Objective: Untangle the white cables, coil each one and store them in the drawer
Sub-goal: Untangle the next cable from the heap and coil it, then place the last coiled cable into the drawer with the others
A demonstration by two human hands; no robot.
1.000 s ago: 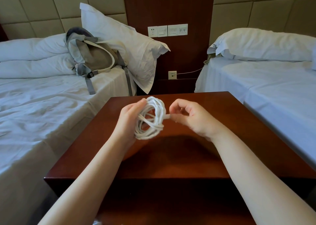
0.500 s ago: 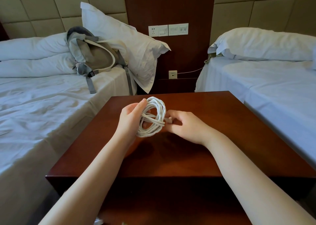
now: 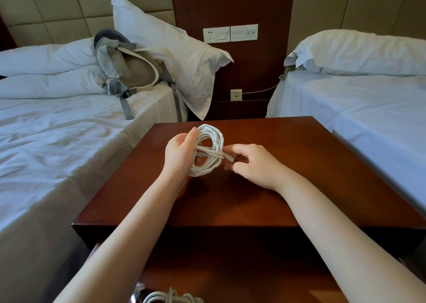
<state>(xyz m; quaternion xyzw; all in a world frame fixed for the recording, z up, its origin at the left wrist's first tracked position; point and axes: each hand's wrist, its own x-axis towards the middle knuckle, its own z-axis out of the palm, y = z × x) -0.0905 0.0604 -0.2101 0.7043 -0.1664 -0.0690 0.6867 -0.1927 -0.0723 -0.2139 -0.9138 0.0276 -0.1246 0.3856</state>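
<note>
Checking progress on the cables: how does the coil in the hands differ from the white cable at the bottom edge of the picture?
The held coil stands upright above the nightstand, gripped by the left hand; the bottom cable lies low, untouched. The held coil's end is pinched by the right hand; the bottom cable is cut off by the frame. Both are white and looped.

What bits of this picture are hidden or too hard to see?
All in the head view:
1. The left hand grips the white coil; its fingers behind the loops are hidden.
2. The plug end is pinched by the right hand; it is too small to tell its type.
3. A second white cable is cut off by the bottom edge, so I cannot tell whether it lies in the drawer.
</note>
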